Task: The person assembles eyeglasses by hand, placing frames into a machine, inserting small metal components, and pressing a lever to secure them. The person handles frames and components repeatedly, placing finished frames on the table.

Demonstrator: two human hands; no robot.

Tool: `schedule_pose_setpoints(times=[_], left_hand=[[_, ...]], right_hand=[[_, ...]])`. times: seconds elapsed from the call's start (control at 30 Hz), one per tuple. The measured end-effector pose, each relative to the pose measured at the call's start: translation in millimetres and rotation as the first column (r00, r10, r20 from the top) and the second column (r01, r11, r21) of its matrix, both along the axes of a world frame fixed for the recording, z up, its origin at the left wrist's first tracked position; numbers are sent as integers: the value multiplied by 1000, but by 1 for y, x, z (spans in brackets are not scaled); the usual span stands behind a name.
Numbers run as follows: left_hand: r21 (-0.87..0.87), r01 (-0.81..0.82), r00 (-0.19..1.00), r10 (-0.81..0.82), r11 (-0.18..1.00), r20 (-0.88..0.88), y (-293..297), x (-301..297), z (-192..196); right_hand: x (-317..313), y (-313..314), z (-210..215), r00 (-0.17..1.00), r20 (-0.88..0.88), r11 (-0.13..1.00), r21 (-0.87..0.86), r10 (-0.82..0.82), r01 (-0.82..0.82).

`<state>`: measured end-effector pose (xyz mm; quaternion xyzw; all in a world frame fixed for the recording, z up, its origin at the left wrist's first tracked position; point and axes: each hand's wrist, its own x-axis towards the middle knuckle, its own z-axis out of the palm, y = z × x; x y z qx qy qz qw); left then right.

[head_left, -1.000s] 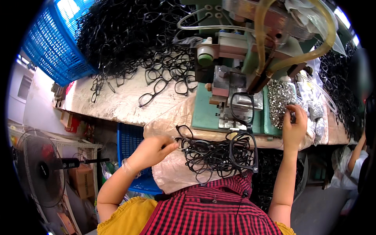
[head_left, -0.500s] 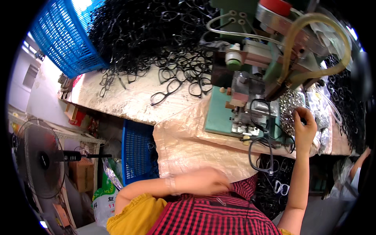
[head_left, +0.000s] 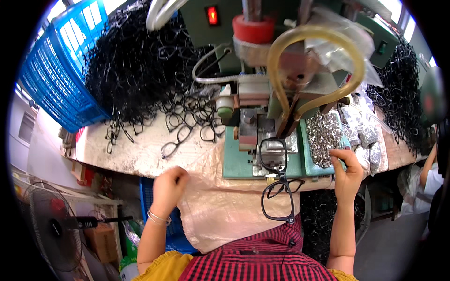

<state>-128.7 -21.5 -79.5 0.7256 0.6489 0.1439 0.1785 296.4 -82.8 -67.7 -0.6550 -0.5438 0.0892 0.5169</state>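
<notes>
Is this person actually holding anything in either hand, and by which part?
It cannot be told for sure. The right hand pinches at the small metal parts; any piece is too small to see. The left hand is curled shut over the cloth.

One head-worn fisheye looks steeply down, close over the workbench, rim probably distorted.

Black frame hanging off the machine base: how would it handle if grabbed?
The frame is thin open plastic, so probably light and slightly springy. It hangs over the base edge, apt to slip off if nudged. Its open rims likely snag the frame above.
</notes>
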Motion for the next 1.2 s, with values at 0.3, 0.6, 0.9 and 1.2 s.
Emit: schedule_pose_setpoints(times=[0.3,0.6,0.9,1.2], left_hand=[[376,173,926,-21,910,-376,68,-65,-44],[471,-252,575,-260,846,775,37,46,48],[698,713,353,-894,66,-277,0,155,104],[761,635,383,-910,136,-157,4,167,94]], right_hand=[[-88,68,45,876,-392,959,141,282,-245],[-101,64,54,628,-663,912,258,407,-319],[-51,47,50,940,13,931,138,341,-339],[12,44,-33,920,362,989,78,-149,130]])
